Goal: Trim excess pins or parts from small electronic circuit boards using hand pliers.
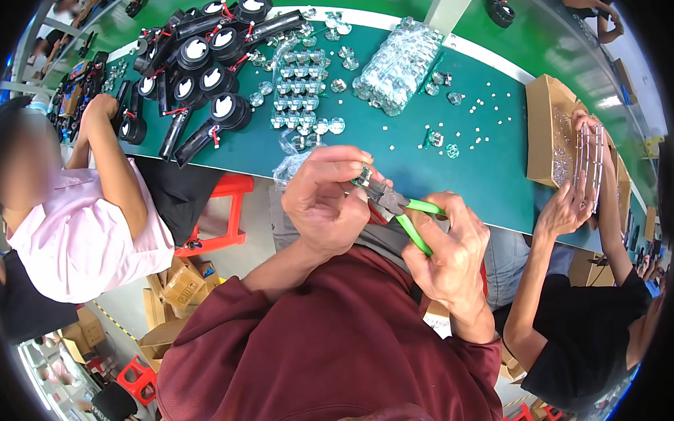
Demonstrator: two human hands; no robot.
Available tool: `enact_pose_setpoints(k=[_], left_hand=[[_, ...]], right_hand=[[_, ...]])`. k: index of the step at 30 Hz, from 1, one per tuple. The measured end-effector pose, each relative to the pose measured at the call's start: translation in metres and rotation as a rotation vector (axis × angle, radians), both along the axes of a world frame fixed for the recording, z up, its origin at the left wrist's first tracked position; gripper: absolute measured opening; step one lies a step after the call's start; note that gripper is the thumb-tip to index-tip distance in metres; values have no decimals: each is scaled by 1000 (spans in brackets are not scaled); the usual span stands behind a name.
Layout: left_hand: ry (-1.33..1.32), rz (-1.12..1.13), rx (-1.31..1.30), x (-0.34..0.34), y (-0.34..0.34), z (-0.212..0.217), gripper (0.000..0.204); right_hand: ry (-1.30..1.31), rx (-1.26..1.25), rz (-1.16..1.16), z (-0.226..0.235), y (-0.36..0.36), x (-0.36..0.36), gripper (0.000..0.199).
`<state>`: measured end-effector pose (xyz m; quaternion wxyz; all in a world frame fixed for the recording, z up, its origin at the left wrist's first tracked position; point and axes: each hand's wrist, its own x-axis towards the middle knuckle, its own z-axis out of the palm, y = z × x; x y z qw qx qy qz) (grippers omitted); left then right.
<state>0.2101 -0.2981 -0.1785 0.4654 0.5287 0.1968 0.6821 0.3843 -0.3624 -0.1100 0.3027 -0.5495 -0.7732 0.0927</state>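
My left hand pinches a small green circuit board between thumb and fingers, above the near edge of the table. Wrapped round the green handles of a pair of pliers is my right hand. The metal jaws of the pliers reach left to the board, at the fingertips of my left hand; whether they grip part of it is too small to tell. Just beyond my left hand, rows of similar small boards stand on the green table, beside a crumpled clear plastic bag.
Black round-headed devices with tubular handles are piled at the far left. A plastic-wrapped block of boards lies at the back, with loose boards and tiny white pieces nearby. Co-workers sit on both sides; a cardboard box stands right.
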Motion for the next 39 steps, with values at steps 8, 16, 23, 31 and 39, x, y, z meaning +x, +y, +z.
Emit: enact_pose_setpoints(k=[8,16,23,31,39], left_hand=[[67,-60,92,-1,9,2,29],[45,20,166,3,11,8,40],[78,79,219,3,10,7,45],[42,76,213,2,8,5,45],[3,44,192,0,9,4,43]], right_hand=[[-37,1,-20,2,-1,2,37],[-22,-11,-5,5,-1,-1,37],[-10,22,-10,2,-1,-4,36],[-2,36,6,2,-1,-4,38],[-1,41,4,1,-1,-5,38]])
